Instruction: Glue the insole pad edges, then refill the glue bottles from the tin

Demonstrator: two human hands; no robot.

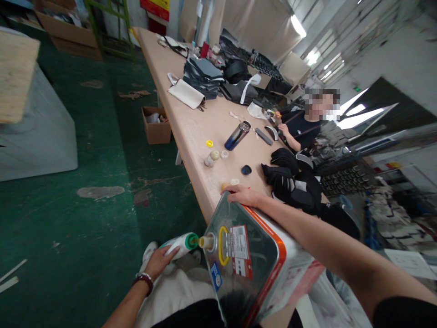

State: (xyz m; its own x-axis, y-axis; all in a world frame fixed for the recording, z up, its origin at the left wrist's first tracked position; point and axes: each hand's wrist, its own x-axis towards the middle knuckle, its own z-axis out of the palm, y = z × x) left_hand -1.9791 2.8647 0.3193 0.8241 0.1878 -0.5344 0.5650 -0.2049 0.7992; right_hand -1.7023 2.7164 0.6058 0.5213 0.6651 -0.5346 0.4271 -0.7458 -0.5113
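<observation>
Metal can [259, 255] tilts in the foreground, its spout at the mouth of a white bottle [181, 245] encircled by the left grip [164, 258], the right grip [243, 195] curled over the can's far edge, a blue flask [237, 135] beyond on the bench [191, 132].

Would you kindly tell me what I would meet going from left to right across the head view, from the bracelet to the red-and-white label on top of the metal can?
Bracelet → white bottle → spout → yellow handle → red-and-white label.
</observation>
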